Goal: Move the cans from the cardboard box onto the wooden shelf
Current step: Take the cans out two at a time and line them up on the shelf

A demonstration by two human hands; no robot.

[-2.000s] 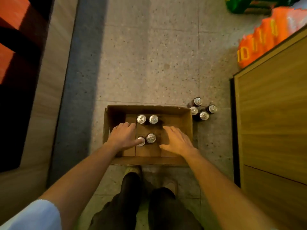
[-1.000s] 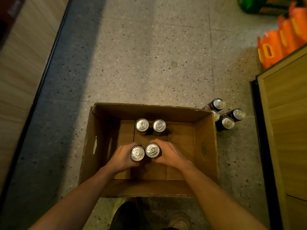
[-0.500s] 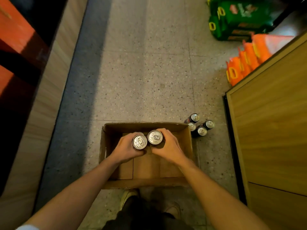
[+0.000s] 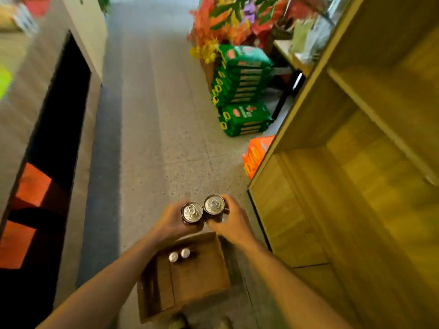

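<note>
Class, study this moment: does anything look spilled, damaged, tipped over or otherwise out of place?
Nothing stands out. The left hand and right hand each hold an upright can, side by side above the cardboard box. Two more cans stand upright in the box. No spill shows on the floor.

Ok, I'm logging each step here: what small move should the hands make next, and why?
Probably swing both cans right toward the wooden shelf. The left hand grips one can, the right hand the other can, both already lifted above the cardboard box.
</note>
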